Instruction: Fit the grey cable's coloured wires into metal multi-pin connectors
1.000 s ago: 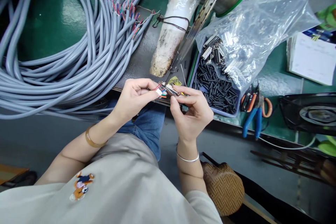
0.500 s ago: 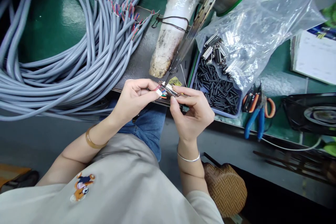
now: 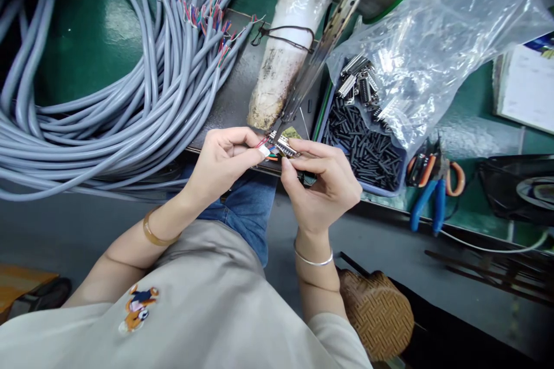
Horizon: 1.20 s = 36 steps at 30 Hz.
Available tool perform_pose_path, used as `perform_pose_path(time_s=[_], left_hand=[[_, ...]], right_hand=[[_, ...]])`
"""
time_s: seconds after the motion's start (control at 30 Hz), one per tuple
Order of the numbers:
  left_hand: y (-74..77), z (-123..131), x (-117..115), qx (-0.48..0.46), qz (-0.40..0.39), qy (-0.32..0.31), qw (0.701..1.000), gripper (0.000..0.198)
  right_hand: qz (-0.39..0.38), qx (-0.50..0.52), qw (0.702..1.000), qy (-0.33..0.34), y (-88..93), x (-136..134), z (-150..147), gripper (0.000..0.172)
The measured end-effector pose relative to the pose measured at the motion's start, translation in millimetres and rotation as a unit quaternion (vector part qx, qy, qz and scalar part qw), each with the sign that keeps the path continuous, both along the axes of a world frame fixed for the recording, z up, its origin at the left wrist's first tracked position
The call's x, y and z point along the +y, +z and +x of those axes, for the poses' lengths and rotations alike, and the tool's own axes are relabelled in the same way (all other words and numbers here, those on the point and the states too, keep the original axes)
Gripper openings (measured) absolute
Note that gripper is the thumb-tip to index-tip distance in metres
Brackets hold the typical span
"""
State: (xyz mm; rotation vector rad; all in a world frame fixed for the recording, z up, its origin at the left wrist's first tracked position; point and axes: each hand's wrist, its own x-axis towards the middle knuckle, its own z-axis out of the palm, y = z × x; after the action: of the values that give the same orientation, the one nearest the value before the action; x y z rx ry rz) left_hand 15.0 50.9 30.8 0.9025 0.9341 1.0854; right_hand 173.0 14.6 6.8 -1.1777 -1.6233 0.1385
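My left hand (image 3: 220,162) and my right hand (image 3: 324,184) meet at the bench's front edge, both pinched on a small metal multi-pin connector (image 3: 282,145). Thin coloured wires (image 3: 269,155) run from the connector into my left fingers. The left thumb and forefinger grip the wire side; the right thumb and forefinger hold the connector's other end. A soldering tool on a rail (image 3: 318,57) slants down to a tip just above the connector.
A big bundle of grey cables (image 3: 112,92) with stripped coloured ends covers the left of the green bench. A blue tray of black sleeves and connectors (image 3: 363,150) sits right, under a clear plastic bag (image 3: 433,40). Blue and orange pliers (image 3: 433,190) lie further right.
Both hands keep their grip on the connector. The view has drifted slightly, so the bench items on the right sit a little farther right.
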Motion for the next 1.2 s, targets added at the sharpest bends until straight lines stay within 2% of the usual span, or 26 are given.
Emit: perform_pose_path(time_s=[0.17,0.47,0.67,0.9,1.2], left_hand=[[-0.5,-0.8,-0.2,0.006,-0.006,-0.004,1.0,0.022],[-8.1,-4.6,-3.8,0.003,-0.011,-0.014,1.0,0.012],[-12.1,-10.4,-6.9,0.025,-0.018,-0.032,0.999,0.011],[-3.6,-5.1,-4.9,0.037,0.015,-0.003,0.999,0.014],[-1.6,-4.1,-2.0,0.058,0.018,-0.005,0.998,0.016]], right_hand=[[-0.001,-0.01,1.0,-0.005,1.7,-2.0,-0.2,0.016],[0.007,-0.016,1.0,0.008,-3.7,-6.1,1.9,0.017],[-0.085,0.06,0.994,0.014,-0.3,-8.8,-0.5,0.012],[-0.015,-0.01,1.0,0.006,0.4,-6.4,-3.2,0.018],[-0.015,-0.027,0.999,0.006,1.3,-1.2,-0.8,0.017]])
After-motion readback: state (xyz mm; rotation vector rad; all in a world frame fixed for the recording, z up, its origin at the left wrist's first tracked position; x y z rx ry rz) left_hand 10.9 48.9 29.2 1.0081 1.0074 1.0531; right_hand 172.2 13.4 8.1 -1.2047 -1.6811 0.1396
